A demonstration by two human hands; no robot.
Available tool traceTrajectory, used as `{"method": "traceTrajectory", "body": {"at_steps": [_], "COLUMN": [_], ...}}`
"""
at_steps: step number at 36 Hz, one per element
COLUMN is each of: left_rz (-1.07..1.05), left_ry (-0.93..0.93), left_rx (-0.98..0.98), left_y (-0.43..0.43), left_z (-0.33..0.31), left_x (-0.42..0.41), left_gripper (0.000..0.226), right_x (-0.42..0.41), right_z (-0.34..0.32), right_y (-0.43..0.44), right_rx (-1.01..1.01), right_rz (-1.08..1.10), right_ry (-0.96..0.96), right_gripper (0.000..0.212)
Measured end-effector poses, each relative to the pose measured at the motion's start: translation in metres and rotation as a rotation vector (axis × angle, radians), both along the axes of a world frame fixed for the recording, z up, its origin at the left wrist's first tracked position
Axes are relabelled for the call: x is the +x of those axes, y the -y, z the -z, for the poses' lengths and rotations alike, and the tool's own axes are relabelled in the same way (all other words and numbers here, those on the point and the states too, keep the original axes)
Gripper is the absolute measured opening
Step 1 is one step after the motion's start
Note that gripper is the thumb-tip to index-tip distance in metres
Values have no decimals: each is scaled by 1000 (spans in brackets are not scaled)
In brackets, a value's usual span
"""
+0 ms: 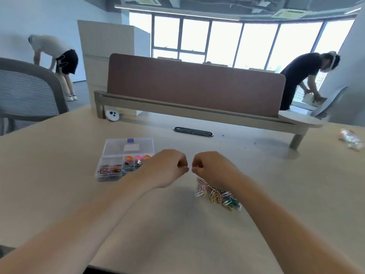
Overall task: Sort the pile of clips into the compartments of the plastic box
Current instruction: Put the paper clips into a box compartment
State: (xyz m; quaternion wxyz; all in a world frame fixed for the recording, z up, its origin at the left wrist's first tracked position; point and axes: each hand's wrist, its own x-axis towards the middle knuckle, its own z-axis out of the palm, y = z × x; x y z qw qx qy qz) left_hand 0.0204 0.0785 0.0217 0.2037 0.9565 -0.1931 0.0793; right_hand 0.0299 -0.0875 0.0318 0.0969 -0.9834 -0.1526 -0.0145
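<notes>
Our left hand (167, 168) and right hand (210, 168) meet mid-desk (177, 234), fingers curled; whether they pinch anything we cannot tell. Clip pile (217, 196) under right wrist, plastic box (107, 177) left.

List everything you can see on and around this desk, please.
plastic box: one, clear, lid open, on table left of the hands
boxed clips: many, mixed colours, front compartments
pile of clips: one, mixed colours, beneath the right hand
table: one, beige
divider: one, brown, table's far edge
chair: one, grey, far left
round gadget: one, white with black dots, by divider's left post
crumpled plastic: one, clear, table's far right
people: two, background, bending over
left hand: one, fingers curled, beside the box
right hand: one, fingers curled, above the pile
</notes>
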Motion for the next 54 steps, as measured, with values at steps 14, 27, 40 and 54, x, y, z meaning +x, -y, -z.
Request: {"method": "traceTrajectory", "body": {"at_steps": [14, 27, 40, 54], "left_rz": [-46, 74, 159, 170], "left_ry": [-234, -88, -173, -122], "left_rx": [280, 70, 110, 55], "left_y": [85, 99, 93, 84], "left_z": [36, 47, 58, 40], "left_x": [-9, 4, 34, -4], "left_gripper": [63, 32, 29, 33], "right_x": [-44, -18, 6, -30], "right_z": [28, 53, 50, 43], "right_y": [100, 100, 97, 102], "right_rx": [-163, 46, 87, 214], "right_rz": [181, 172, 193, 164], "right_ry": [-245, -107, -112, -139], "right_gripper": [72, 6, 34, 39]}}
